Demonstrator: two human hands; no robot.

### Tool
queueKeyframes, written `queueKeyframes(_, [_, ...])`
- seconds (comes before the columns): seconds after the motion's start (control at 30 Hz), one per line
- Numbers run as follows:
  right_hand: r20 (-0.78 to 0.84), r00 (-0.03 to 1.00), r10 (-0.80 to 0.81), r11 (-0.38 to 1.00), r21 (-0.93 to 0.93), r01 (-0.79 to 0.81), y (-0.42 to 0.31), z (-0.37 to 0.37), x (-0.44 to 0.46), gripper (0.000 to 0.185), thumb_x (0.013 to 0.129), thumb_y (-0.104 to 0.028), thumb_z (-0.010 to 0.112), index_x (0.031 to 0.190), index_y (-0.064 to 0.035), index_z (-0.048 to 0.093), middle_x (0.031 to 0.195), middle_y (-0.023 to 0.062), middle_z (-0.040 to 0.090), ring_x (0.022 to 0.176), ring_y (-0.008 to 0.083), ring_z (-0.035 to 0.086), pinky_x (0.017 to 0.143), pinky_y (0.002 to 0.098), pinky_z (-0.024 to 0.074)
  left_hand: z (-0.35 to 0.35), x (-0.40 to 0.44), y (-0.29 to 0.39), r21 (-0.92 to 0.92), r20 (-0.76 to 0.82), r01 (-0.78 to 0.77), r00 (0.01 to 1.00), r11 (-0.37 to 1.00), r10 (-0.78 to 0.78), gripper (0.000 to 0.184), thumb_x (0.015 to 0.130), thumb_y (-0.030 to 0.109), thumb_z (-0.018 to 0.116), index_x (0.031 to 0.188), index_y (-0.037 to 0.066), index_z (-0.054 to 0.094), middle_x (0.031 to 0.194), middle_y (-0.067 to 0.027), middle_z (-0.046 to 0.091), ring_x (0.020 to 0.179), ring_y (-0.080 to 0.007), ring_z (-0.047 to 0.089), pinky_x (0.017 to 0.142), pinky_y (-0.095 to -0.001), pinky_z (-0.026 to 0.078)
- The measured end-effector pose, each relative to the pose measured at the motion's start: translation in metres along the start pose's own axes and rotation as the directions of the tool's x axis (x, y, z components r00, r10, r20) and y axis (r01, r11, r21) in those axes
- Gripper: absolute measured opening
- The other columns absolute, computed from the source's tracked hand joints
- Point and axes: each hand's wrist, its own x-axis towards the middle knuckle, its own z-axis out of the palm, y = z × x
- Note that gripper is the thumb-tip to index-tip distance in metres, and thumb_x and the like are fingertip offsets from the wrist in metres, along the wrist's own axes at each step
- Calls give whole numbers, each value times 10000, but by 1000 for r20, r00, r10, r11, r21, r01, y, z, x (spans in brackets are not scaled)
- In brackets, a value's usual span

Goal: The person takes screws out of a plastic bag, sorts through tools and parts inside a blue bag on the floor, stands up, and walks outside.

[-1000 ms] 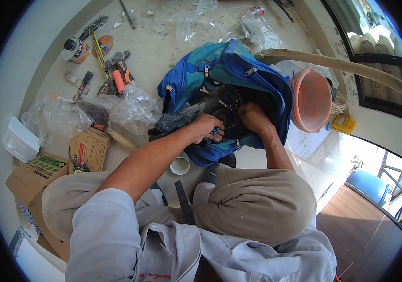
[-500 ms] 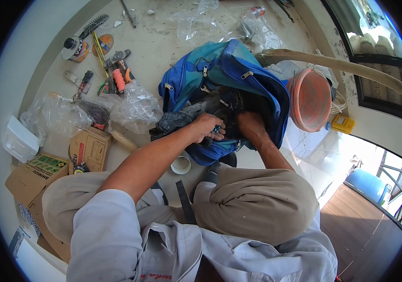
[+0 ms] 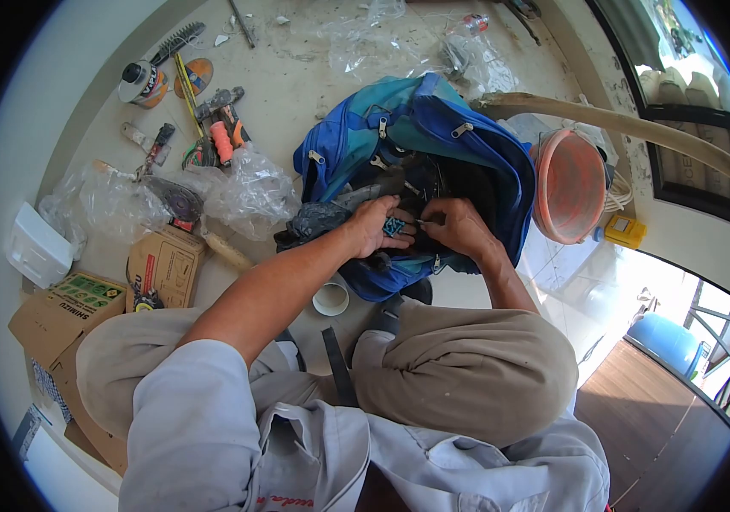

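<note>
Small, slim blue pieces (image 3: 393, 227): on your left hand's (image 3: 368, 229) open palm; likely light, stiff, apt to roll; grasp by one end. Right hand (image 3: 460, 227): beside them, fingertips pinched (contents unclear).

Near left, open carton (image 3: 66, 317): "SHIMIZU" on printed flap. Smaller cardboard box (image 3: 168, 266), just right of it: "ZU" legible, start of word unclear; red panel print too small. Far left, can (image 3: 144, 85): "PL" readable, rest curves away. Shirt (image 3: 314, 461), near edge: red lettering, "uda" legible, remainder hidden in folds.
</note>
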Motion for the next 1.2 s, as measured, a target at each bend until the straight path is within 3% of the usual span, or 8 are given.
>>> queueKeyframes(0.07, [116,992,52,986,149,-69,-14,-8,-1,208,817,-80,716,1008,-1,742,862,179,733,815,337,720,767,393,541,-1,3,-2,4,-1,0,1000,1000,0,458,1055,365,463,1239,-42,566,1159,-203,635,1022,-379,671,910,-493,569])
queueKeyframes(0.33, [-373,927,-39,997,-74,12,37,12,45,389,870,-47,598,1253,-9,656,1173,277,677,1113,433,646,984,458,497,-10,9,-8,172,-13,51,999,984,-49,300,1011,254,602,1092,-32,637,913,-156,678,728,-257,712,620,-332,610])
queueKeyframes(0.47, [-392,905,-166,971,-223,81,54,24,74,472,853,-21,566,1323,-36,610,1247,291,639,1169,469,599,1025,490,476,-8,5,-7,221,-20,33,999,975,-29,304,1006,255,616,1102,-33,633,915,-151,675,732,-263,711,620,-335,612])
queueKeyframes(0.57, [-208,974,84,949,-282,-142,41,18,81,476,842,-9,562,1312,-64,618,1245,279,643,1169,460,599,1014,491,480,-5,4,-8,233,-30,30,999,972,-24,307,1001,255,627,1102,-35,633,910,-148,674,726,-263,709,622,-338,614])
queueKeyframes(0.67, [-306,945,-113,961,-275,25,70,28,88,401,847,-15,570,1233,-76,663,1192,257,673,1125,440,632,977,490,501,-7,2,-8,241,-29,23,999,970,-17,305,995,252,634,1099,-34,632,921,-151,669,738,-269,705,627,-345,612])
queueKeyframes(0.87, [-413,909,-61,986,-167,-10,64,28,71,247,859,-56,625,1091,-56,708,1047,230,721,1016,435,676,919,479,531,-8,2,-8,239,-23,19,1000,971,-14,295,991,246,632,1090,-33,630,956,-162,660,773,-281,695,640,-358,606])
queueKeyframes(0.97, [-383,924,13,998,-46,-33,49,27,67,316,841,-83,661,1155,-59,686,1176,254,677,1079,449,647,951,508,513,-8,1,-7,241,-24,16,1000,970,-11,297,990,249,636,1091,-30,631,958,-161,659,787,-282,695,650,-364,605])
queueKeyframes(1.2, [-384,923,-22,980,-193,-57,57,40,80,383,842,-168,723,1200,-48,655,1121,247,690,1065,445,644,923,498,519,-9,1,-10,244,-20,18,1000,969,-14,317,982,264,654,1097,-31,633,937,-150,667,779,-276,705,659,-358,611])
